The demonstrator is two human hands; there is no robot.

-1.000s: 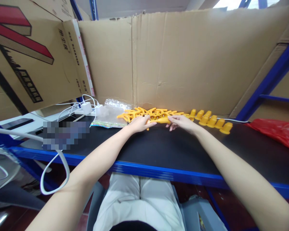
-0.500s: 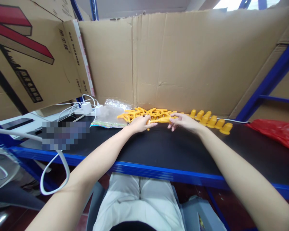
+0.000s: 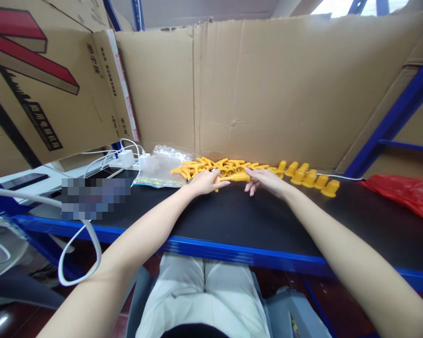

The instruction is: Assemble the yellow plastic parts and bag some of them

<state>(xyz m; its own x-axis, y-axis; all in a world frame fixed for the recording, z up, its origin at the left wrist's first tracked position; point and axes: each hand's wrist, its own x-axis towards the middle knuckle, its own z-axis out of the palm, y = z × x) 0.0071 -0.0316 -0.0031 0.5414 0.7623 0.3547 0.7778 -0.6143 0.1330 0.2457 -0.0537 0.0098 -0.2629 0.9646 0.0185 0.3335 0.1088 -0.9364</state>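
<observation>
Between my hands lies a long, ridged yellow plastic piece (image 3: 235, 178), roughly level, just above or on the black tabletop. The fingers of my left hand (image 3: 205, 182) are closed around its left end. At the other end, my right hand (image 3: 266, 181) pinches it between thumb and fingers. A pile of yellow forked plastic parts (image 3: 197, 166) lies right behind my hands, partly covered by them. To the right of my right hand, several yellow cup-shaped pieces (image 3: 309, 178) stand upside down in loose rows.
A clear plastic bag (image 3: 158, 169) lies left of the pile. White cables and plugs (image 3: 127, 158) run farther left, near a blurred-out patch. A red plastic bag (image 3: 403, 192) is at the right. Cardboard (image 3: 268, 94) walls the back; a blue rail (image 3: 239, 253) edges the front.
My right thumb and fingers have shifted slightly left along the yellow piece. My left hand stays almost in place, and the pile and cups look the same.
</observation>
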